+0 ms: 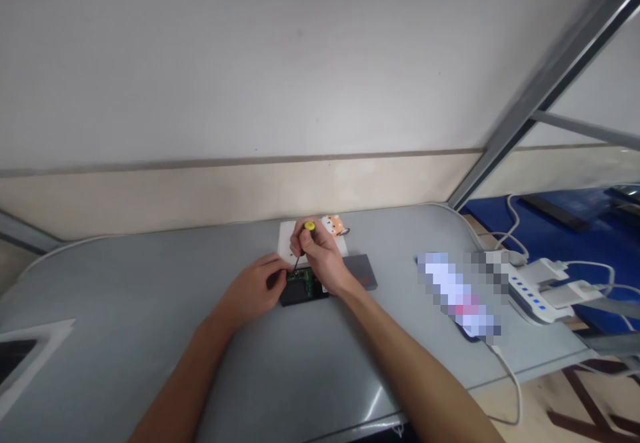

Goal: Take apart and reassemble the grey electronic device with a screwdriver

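Note:
My right hand (pixel 320 249) is closed round a screwdriver (pixel 309 227) with a yellow-capped handle. Its thin shaft slants down to the upper edge of an opened flat black device (pixel 295 293), where a green circuit board (pixel 306 276) shows. At the device's left edge, my left hand (pixel 257 289) has its fingers bent round the corner, close to the screwdriver tip. Whatever lies right at the tip is too small to make out. A dark grey flat box (pixel 361 271) lies beside the device, partly behind my right wrist.
Behind my hands lie a white sheet (pixel 286 236) and an orange-and-white cartoon item (pixel 333 225). To the right are a blurred-out phone (pixel 457 296) on a cable and a white power strip (pixel 533 303) with plugged chargers. A white-edged object (pixel 55 336) sits at far left.

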Demonstrator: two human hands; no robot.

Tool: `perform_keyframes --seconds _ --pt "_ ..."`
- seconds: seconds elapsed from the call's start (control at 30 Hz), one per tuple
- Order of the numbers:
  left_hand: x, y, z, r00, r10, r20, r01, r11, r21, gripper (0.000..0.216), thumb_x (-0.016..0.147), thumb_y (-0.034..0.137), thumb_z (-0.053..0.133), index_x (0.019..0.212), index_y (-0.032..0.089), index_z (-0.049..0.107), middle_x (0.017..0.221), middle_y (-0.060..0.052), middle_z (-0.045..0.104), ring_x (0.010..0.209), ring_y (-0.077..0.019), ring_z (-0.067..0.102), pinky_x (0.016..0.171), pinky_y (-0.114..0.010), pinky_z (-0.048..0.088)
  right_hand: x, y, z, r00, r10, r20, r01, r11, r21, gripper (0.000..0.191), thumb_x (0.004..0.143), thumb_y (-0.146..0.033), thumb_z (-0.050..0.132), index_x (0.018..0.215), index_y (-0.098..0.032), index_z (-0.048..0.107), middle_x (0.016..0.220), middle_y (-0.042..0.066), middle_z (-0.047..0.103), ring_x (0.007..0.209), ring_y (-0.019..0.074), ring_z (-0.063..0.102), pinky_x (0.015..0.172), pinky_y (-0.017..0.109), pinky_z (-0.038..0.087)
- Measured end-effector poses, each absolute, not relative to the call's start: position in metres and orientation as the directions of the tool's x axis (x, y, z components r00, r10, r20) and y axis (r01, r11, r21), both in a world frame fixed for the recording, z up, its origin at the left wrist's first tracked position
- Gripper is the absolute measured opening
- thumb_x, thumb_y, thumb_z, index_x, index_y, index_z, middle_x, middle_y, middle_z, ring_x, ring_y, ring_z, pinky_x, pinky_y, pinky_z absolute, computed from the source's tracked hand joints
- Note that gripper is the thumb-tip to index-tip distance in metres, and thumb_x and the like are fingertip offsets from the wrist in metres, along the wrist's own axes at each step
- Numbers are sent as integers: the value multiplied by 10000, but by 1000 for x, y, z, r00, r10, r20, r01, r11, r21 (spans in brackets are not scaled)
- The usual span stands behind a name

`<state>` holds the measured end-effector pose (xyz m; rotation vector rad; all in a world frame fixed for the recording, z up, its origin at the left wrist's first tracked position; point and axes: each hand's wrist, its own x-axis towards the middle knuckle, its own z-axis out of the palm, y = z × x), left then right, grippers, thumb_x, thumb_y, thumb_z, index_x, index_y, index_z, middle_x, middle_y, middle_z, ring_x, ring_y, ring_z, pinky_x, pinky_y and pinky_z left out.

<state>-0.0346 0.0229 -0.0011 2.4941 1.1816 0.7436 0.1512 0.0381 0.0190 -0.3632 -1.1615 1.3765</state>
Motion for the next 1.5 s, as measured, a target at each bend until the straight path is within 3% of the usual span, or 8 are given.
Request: perform_keyframes --seconds 0.23,0.5,0.9,1.07,1.17,1.3,1.43,1.5 --pt "-33 21 0 526 800 287 634 -594 496 238 995 175 483 994 214 718 993 -43 726 947 -199 674 916 -359 539 148 36 16 -199 886 418 -561 247 -790 270 982 -501 634 928 -248 557 743 -22 446 689 156 407 679 320 320" --pt "-33 21 -1 525 800 290 633 -595 495 252 992 157 483 1015 231 722 1034 -42 738 987 -202 684 924 -351 539 148 33 18 -212 870 446 -609 239 -756 185 1012 -398 621 938 -235 570 753 -26 443 685 141 396 677 317 293" --pt "-33 22 -3 532 780 329 609 -622 492 238 990 163 490 997 220 721 1014 -46 745 957 -197 693 912 -365 562 147 30 21 -223 873 433 -560 249 -791 252 996 -473 628 932 -238 560 757 -29 443 667 136 388 644 308 309" --pt "-34 22 -4 519 786 335 617 -616 489 249 983 168 498 1009 233 737 1067 -52 754 994 -211 709 929 -369 576 149 26 29 -207 885 417 -460 288 -840 269 973 -487 651 933 -230 583 794 -11 531 727 150 496 690 316 389" --pt "-34 22 -4 516 791 330 620 -610 493 254 987 174 492 1022 228 737 1093 -57 751 1027 -217 705 962 -384 567 148 24 32 -161 900 405 -420 309 -853 344 914 -516 712 888 -243 506 834 -4 615 784 163 588 757 336 464" --pt "-33 21 -2 522 784 336 617 -619 486 257 981 164 498 1018 224 745 1045 -60 754 990 -213 707 917 -366 572 146 27 28 -84 926 369 -391 310 -867 402 875 -522 757 892 -261 451 723 -64 548 624 126 521 630 291 435" --pt "-32 21 0 527 789 317 619 -612 493 255 977 151 498 1019 224 739 1017 -51 745 958 -206 698 904 -355 560 148 32 24 -89 929 360 -462 282 -841 381 1018 -593 500 1126 -242 602 733 -32 497 652 136 473 655 306 415" --pt "-32 21 1 523 794 311 622 -605 497 252 981 155 494 1022 226 732 1025 -47 740 968 -205 691 904 -350 551 150 32 25 -107 930 352 -495 257 -830 396 1033 -577 478 1136 -232 642 762 -10 533 702 145 511 692 313 428"
